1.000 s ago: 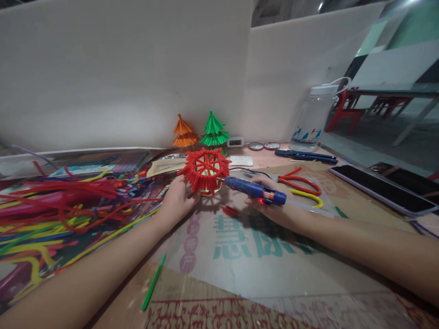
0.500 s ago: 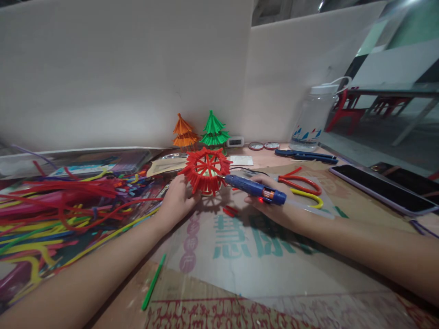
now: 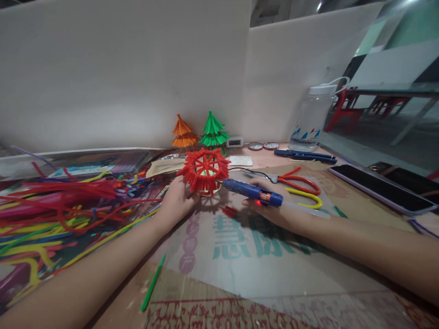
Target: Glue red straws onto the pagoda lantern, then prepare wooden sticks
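My left hand [image 3: 180, 196] is closed on the lower left side of a red pipe-cleaner structure [image 3: 206, 169], a ring with spokes inside and short red pieces fanning outward. In my right hand [image 3: 265, 201] is a blue hot glue gun [image 3: 254, 191], its red light lit and a clear glue stick [image 3: 308, 209] coming out of the back. The nozzle points at the ring's lower right edge; whether it touches is unclear. Short red pieces [image 3: 229, 211] lie on the covered table between my hands. Behind the ring stand an orange pagoda-like model [image 3: 184, 132] and a green one [image 3: 214, 130].
At left lies a heap of coloured pipe cleaners [image 3: 68, 201]. Scissors with red and yellow handles [image 3: 305, 187] lie past my right hand. Farther right are blue pliers [image 3: 305, 156], a water bottle [image 3: 310, 121] and a phone [image 3: 380, 187]. A green strip [image 3: 153, 283] lies in front.
The glue gun has dropped slightly, and its nozzle has drawn down a little along the ring's edge. My left hand keeps its hold on the red structure, nearly still.
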Tool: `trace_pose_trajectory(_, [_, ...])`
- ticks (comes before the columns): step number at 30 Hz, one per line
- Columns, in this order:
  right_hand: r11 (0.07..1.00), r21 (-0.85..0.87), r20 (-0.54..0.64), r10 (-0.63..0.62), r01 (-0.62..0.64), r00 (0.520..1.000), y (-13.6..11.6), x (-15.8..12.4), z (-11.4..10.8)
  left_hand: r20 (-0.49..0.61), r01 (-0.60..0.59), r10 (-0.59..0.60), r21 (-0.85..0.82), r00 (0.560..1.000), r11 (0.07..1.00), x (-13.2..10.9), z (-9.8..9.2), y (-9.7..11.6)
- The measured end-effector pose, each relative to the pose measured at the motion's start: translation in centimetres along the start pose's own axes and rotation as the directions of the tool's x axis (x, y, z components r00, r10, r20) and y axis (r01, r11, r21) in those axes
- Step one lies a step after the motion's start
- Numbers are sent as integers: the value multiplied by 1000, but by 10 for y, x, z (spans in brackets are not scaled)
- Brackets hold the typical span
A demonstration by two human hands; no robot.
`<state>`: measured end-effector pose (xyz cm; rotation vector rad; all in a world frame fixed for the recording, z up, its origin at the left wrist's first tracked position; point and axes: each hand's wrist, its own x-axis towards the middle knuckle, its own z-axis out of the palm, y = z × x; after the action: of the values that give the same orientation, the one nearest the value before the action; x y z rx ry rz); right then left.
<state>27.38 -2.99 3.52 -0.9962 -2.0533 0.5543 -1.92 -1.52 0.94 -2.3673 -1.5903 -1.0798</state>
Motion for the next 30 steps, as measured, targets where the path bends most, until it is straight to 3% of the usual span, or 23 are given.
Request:
trace_pose_trajectory(16, [995,-99,7,9,-8,1000,6,-2,-1,23,-9,9,4,1000,1000,1,0,1])
trace_pose_trajectory(30, [999,-38,-25,-1,0,1000,4,-3,-1,4,-23,23,-16,1000,1000,0,1,-2])
